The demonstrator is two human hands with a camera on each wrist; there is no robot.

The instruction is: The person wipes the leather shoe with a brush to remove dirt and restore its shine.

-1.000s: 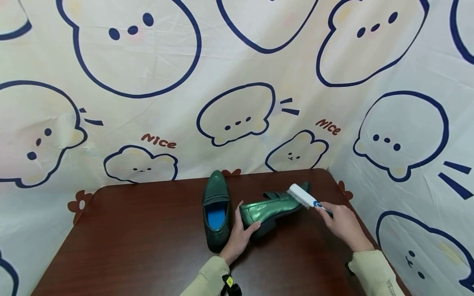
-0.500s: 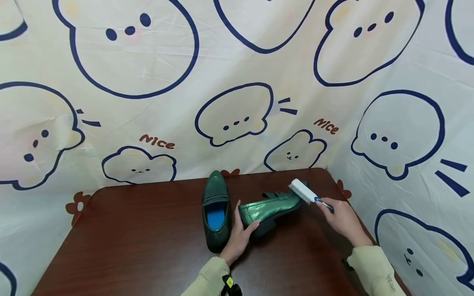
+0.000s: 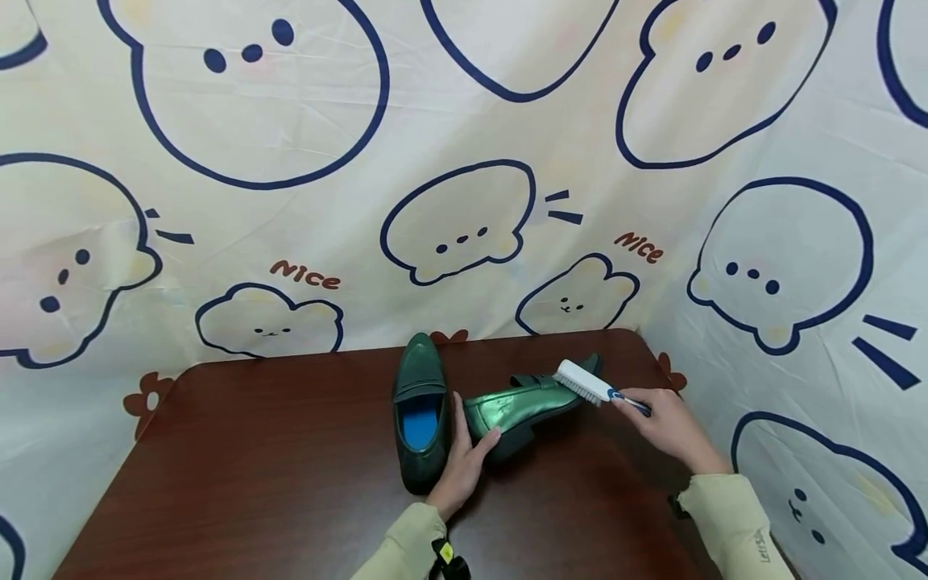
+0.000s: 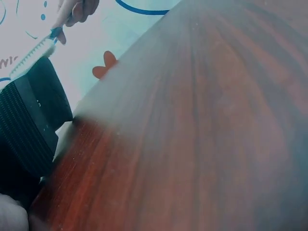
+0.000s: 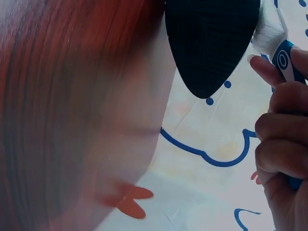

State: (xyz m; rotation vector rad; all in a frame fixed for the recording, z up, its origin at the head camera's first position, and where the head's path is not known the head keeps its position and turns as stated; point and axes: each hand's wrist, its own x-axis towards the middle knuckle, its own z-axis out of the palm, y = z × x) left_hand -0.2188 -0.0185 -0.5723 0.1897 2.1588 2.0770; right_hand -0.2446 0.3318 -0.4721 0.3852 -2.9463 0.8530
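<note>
In the head view, my left hand (image 3: 461,466) grips a shiny green loafer (image 3: 511,407) by its heel end, thumb on the near side. The loafer is tilted, toe pointing to the far right; its dark sole (image 5: 211,43) shows in the right wrist view. My right hand (image 3: 670,427) holds a white-and-blue scrubbing brush (image 3: 586,382) by the handle. The bristles touch the loafer's upper near the toe. Beside my left hand stands the matching green loafer (image 3: 420,380), upright, with a blue insole. In the left wrist view the brush (image 4: 33,57) lies against the held loafer.
Both shoes are over a dark brown wooden table (image 3: 290,451) with rounded far corners. A pale cloth wall (image 3: 464,121) with cartoon animals rises behind it and along the right side. A black strap (image 3: 451,564) hangs at my left wrist.
The brush first slid slightly toward the toe, then back left along the loafer's upper, leaving more of the toe visible. My left hand keeps hold of the heel, shifting slightly left in view.
</note>
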